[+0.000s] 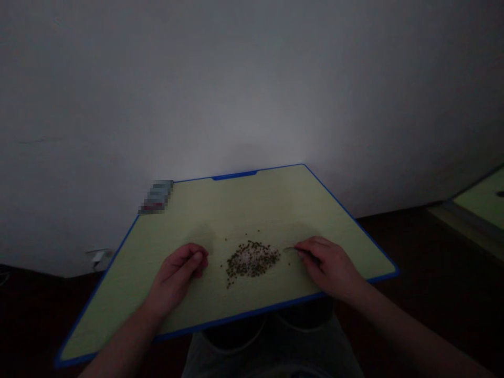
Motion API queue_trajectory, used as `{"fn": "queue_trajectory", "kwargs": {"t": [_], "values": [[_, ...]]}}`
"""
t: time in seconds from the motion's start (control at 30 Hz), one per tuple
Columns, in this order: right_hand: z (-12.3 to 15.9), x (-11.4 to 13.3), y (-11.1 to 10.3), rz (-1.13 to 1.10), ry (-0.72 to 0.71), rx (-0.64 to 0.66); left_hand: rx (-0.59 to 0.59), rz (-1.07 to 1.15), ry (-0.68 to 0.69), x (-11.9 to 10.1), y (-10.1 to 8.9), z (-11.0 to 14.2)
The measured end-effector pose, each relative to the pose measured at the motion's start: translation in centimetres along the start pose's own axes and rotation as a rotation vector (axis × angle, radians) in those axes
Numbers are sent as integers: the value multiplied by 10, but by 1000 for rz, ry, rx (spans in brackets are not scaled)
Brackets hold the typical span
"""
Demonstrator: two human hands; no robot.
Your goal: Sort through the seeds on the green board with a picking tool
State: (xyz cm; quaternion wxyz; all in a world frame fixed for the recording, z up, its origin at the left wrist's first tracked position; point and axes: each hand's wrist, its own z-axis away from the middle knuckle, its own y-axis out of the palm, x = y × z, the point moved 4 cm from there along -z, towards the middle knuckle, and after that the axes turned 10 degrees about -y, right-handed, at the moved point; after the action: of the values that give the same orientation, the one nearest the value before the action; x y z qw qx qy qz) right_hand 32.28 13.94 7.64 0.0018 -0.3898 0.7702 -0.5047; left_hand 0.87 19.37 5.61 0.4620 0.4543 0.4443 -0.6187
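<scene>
A loose pile of pale grains mixed with small dark beans (254, 260) lies on the light tabletop (252, 205), with a few beans scattered around it. To the left of the pile, my left hand (183, 268) rests near the surface, thumb pressed against curled fingers; whatever they may hold is hidden. On the other side, my right hand (328, 265) pinches a thin metal tool (290, 249). Its slender, slightly curved end points left toward the pile, just short of it. Dim light and blur obscure the tool's exact kind.
A blue edge (244, 316) runs around the tabletop. At its far left corner is a blurred-out flat object (157, 197). The table's far side faces a pale wall (252, 94). A white plug (97, 257) is low on the left; my legs (271, 349) are below the front edge.
</scene>
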Motion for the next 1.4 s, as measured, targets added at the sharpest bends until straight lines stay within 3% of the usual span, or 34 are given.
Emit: {"fn": "queue_trajectory", "kwargs": {"t": [0.93,1.17,1.4], "values": [[1,0,-1,8,8,15,15,9,1,3,0,-1],[5,4,0,-10,-56,12,6,17,0,-2,2,-1],[-3,-1,3,20,8,32,12,37,-12,5,-2,1]]}}
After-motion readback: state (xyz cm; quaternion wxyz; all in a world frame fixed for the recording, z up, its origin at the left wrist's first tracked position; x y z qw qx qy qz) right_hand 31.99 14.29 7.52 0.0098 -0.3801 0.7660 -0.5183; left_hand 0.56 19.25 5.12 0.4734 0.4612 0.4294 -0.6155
